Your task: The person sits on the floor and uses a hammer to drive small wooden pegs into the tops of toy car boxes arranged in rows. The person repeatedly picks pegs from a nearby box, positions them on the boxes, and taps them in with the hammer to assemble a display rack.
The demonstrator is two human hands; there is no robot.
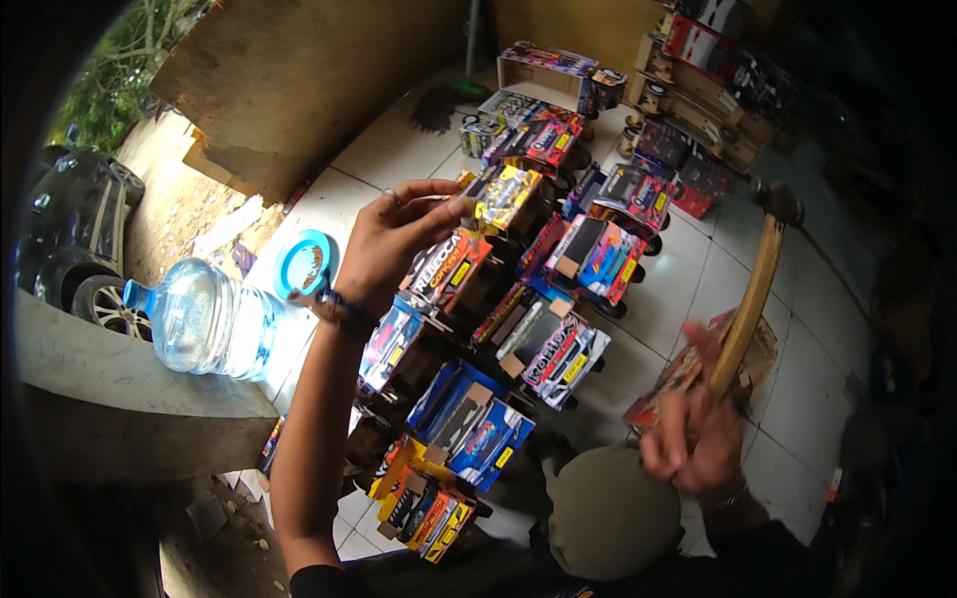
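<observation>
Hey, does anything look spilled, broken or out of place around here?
Pale scraps litter the dirt ground beyond the tiled floor, looking untidy. The toy trucks lined up indoors show no plain damage.

Clear blue water jug [214, 324] lies on its side. Left of jug: dark car [68, 224]. Above jug: green foliage [125, 75], brown board [299, 85]. Upper right of jug: dark-bristled broom [437, 108].

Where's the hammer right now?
Right side of the head view: the hammer is in the right hand, right of the toy trucks in the centre.
</observation>
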